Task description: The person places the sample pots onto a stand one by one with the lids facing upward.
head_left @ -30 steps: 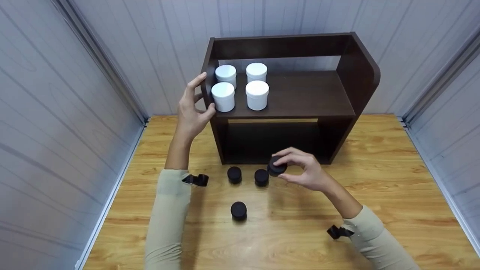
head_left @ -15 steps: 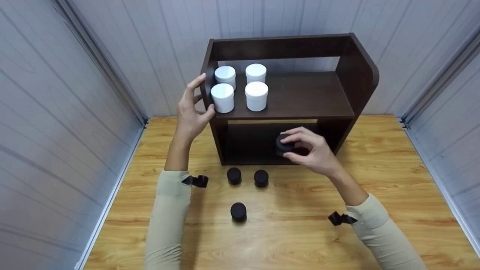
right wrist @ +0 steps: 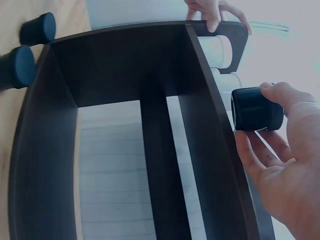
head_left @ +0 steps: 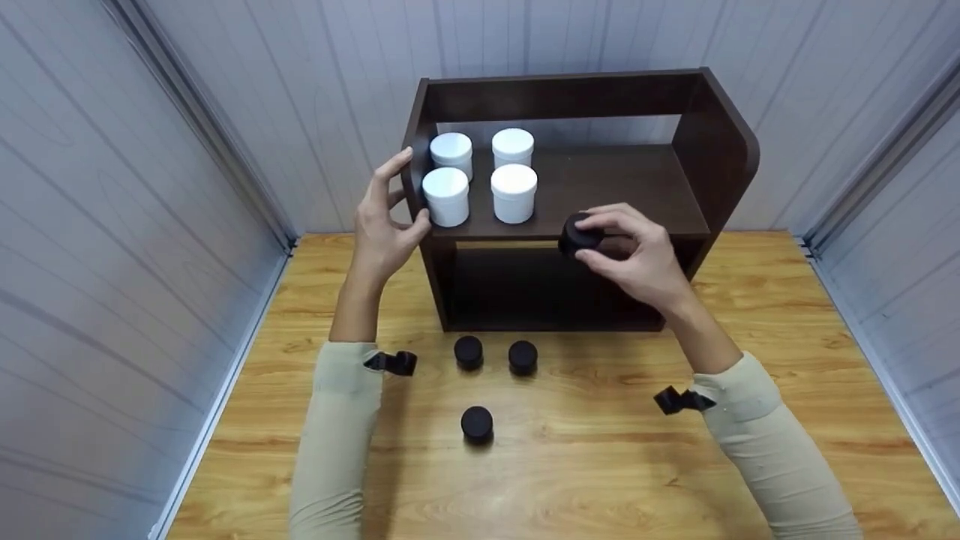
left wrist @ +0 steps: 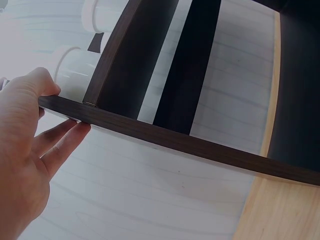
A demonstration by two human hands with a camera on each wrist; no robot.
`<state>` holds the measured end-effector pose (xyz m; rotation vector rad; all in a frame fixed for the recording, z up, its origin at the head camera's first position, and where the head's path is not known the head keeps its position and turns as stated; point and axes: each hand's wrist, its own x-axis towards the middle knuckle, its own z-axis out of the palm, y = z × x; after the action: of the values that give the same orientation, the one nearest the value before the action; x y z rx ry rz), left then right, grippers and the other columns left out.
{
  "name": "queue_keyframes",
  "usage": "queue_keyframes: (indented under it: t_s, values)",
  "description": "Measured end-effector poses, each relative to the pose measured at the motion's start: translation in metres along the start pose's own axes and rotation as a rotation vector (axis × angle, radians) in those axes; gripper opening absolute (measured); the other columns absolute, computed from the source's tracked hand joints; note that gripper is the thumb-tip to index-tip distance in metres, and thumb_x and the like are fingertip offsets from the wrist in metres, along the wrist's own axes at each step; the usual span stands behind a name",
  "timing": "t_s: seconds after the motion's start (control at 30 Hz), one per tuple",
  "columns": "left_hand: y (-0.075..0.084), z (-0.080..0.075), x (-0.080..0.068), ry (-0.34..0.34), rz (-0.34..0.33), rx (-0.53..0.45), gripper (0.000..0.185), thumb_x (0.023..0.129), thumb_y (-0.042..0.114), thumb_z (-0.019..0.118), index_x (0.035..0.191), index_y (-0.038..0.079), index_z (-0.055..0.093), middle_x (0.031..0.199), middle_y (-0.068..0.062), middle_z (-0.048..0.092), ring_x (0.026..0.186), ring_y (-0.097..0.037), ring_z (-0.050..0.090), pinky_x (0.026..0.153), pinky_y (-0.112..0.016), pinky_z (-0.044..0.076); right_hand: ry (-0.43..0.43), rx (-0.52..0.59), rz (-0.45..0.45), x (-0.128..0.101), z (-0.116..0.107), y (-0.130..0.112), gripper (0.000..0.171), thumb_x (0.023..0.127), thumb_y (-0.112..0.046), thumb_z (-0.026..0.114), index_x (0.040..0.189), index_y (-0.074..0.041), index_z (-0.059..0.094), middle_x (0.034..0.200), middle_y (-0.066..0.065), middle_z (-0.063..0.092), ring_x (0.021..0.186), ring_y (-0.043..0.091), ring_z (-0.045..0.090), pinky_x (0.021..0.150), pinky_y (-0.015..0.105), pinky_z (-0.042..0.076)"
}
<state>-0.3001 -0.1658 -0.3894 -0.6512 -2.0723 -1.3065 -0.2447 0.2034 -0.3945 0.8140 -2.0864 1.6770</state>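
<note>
A person steadies a dark shelf [head_left: 637,187] and lifts a black jar [head_left: 579,234] to its front edge.

The left hand [head_left: 384,225] grasps the shelf's left wall, thumb hidden behind it; the right hand [head_left: 637,259] pinches the jar. Four white jars [head_left: 514,193] stand on the shelf, washed out in the wrist views; three black jars [head_left: 477,422] rest on the table [head_left: 750,337].
</note>
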Motion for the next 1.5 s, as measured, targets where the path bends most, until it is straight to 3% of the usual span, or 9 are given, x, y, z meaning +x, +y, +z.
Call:
queue_keyframes:
  t_s: [0.13,0.33,0.53,0.63,0.9,1.1,1.5]
  values:
    - [0.001,0.0,0.0,0.002,0.0,-0.001,0.069,0.095,-0.005,0.07,0.161,0.001,0.051,0.173,-0.021,0.052,0.157,-0.034,0.054,0.12,-0.051,0.062,0.027,-0.015,-0.002,0.014,-0.002,-0.004,0.035,0.088,0.013,0.085,0.123,0.008,0.08,0.133,0.003,0.073,0.12,0.012,0.075,0.095,0.022,0.069]
    - [0.0,0.0,0.0,0.003,0.005,-0.007,0.07,0.094,-0.005,0.069,0.162,0.0,0.051,0.172,-0.021,0.053,0.155,-0.034,0.055,0.12,-0.051,0.062,0.067,-0.037,-0.005,0.037,-0.006,-0.005,0.036,0.088,0.012,0.086,0.124,0.01,0.079,0.132,0.012,0.073,0.12,0.007,0.072,0.094,0.018,0.068]
    - [0.001,-0.001,0.0,0.008,0.0,-0.006,0.07,0.094,-0.005,0.07,0.161,0.0,0.052,0.172,-0.021,0.053,0.155,-0.034,0.056,0.12,-0.05,0.062,0.112,-0.035,0.002,0.061,-0.008,-0.004,0.036,0.089,0.008,0.087,0.124,0.012,0.078,0.123,-0.007,0.073,0.111,0.005,0.074,0.092,0.018,0.068]
    - [0.001,-0.001,0.0,0.013,-0.003,-0.01,0.07,0.094,-0.005,0.07,0.161,0.0,0.052,0.172,-0.021,0.053,0.155,-0.034,0.056,0.12,-0.05,0.062,0.123,-0.067,0.022,0.071,-0.008,-0.003,0.036,0.09,0.005,0.087,0.125,0.009,0.079,0.119,-0.01,0.072,0.11,0.004,0.073,0.091,0.016,0.067]
    - [0.001,-0.002,-0.001,0.011,-0.005,-0.022,0.07,0.093,-0.006,0.07,0.161,-0.001,0.052,0.172,-0.023,0.053,0.155,-0.035,0.055,0.12,-0.05,0.062,0.153,-0.136,0.066,0.096,-0.008,0.004,0.033,0.092,0.001,0.086,0.125,0.003,0.081,0.124,0.014,0.077,0.104,0.001,0.073,0.089,0.012,0.064]
    - [0.001,-0.001,0.0,0.007,-0.009,-0.015,0.07,0.093,-0.005,0.07,0.161,-0.001,0.052,0.172,-0.023,0.052,0.157,-0.035,0.054,0.121,-0.05,0.062,0.155,-0.166,0.123,0.11,-0.008,0.013,0.035,0.093,0.002,0.085,0.127,0.004,0.081,0.125,0.01,0.077,0.102,0.0,0.071,0.089,0.014,0.061]
    - [0.0,0.001,0.0,0.002,0.005,-0.002,0.07,0.094,-0.005,0.069,0.161,-0.002,0.05,0.172,-0.023,0.052,0.156,-0.035,0.054,0.12,-0.049,0.062,0.158,-0.285,0.258,0.123,-0.007,0.031,0.034,0.093,-0.007,0.085,0.127,-0.007,0.083,0.133,0.016,0.082,0.104,-0.001,0.07,0.1,0.014,0.053]
